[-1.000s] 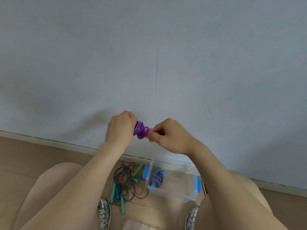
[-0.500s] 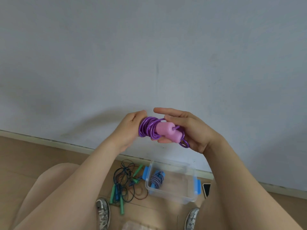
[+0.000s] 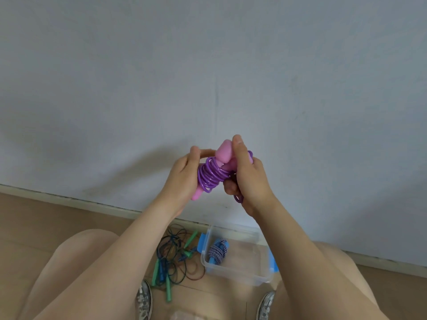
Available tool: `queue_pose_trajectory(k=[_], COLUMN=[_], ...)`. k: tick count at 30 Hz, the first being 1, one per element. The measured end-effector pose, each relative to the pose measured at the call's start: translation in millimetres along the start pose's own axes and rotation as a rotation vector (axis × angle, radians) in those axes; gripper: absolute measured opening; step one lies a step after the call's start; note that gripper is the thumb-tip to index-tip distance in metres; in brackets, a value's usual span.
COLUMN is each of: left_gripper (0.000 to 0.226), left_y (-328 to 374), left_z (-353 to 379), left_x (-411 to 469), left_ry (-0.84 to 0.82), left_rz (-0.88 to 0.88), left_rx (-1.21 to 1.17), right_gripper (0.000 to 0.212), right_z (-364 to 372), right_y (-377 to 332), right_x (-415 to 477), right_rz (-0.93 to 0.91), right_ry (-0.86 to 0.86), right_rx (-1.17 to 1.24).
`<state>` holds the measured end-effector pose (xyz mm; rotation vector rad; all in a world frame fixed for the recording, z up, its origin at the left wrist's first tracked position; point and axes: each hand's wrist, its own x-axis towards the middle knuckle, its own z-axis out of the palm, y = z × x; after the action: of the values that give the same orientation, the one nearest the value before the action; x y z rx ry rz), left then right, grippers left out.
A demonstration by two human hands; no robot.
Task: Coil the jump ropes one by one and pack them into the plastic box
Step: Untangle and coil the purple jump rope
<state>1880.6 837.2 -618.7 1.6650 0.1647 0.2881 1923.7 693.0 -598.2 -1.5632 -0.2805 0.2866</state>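
Left hand and right hand grip the coiled purple jump rope; the plastic box holds a striped rope.

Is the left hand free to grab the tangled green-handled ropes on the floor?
Probably not: the left hand grips the purple coiled jump rope with the right hand; the tangled green-handled ropes lie uncovered below.

Silver sneakers, white laces

purple jump rope, wound tightly round its pink handles, held aloft above the clear plastic box on the floor; striped rope coiled inside it; green and blue ropes tangled just left.
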Motion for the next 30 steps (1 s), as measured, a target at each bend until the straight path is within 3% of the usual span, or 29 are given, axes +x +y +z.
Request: queue_pose_trajectory(k=[2, 4, 6, 10, 14, 20, 23, 25, 27, 30], left_gripper=[0.061, 0.041, 0.041, 0.027, 0.016, 0.026, 0.025, 0.022, 0.021, 0.019], left_y=[6.5, 7.4, 5.3, 1.9, -6.9, -17.0, -17.3, -16.3, -14.5, -12.9], left_z=[1.0, -0.3, -1.3, 0.2, 4.5, -7.0, -5.4, -4.4, -4.9, -7.2], left_x=[-5.7, -9.4, -9.6, -8.3, -8.2, 2.9, 2.9, 2.2, 2.3, 2.3], left_ry=[-0.128, -0.243, -0.292, -0.234, -0.166, -0.042, -0.110, -0.104, -0.082, -0.072], left_rz=[-0.002, 0.052, 0.058, 0.019, -0.038, -0.132, -0.169, -0.179, -0.181, -0.196], left_rx=[0.021, 0.110, 0.141, 0.198, 0.180, 0.096, 0.044, 0.001, -0.022, -0.098], right_gripper=[0.061, 0.061, 0.061, 0.063, 0.065, 0.015, 0.019, 0.033, 0.044, 0.040], right_z=[0.2, 1.8, 2.1, -8.4, -16.9, -18.3, -17.5, -16.1, -16.3, -18.0], right_y=[-1.5, -0.9, 0.3, 2.0, 6.3, 4.1, 5.6, 7.8, 10.5, 10.4], right_x=[-1.8, -4.2, -5.1, 3.0, 3.5, 1.0, 1.4, 2.0, 4.7, 8.5], right_rz=[-0.011, -0.010, 0.013, 0.089, 0.169, -0.008, -0.132, -0.190, -0.200, -0.151], right_ry=[-0.010, -0.043, -0.057, -0.001, -0.058, -0.009, 0.015, 0.044, 0.086, 0.086], right_rx=[0.006, 0.024, 0.004, -0.128, -0.362, -0.178, -0.199, -0.216, -0.209, -0.090])
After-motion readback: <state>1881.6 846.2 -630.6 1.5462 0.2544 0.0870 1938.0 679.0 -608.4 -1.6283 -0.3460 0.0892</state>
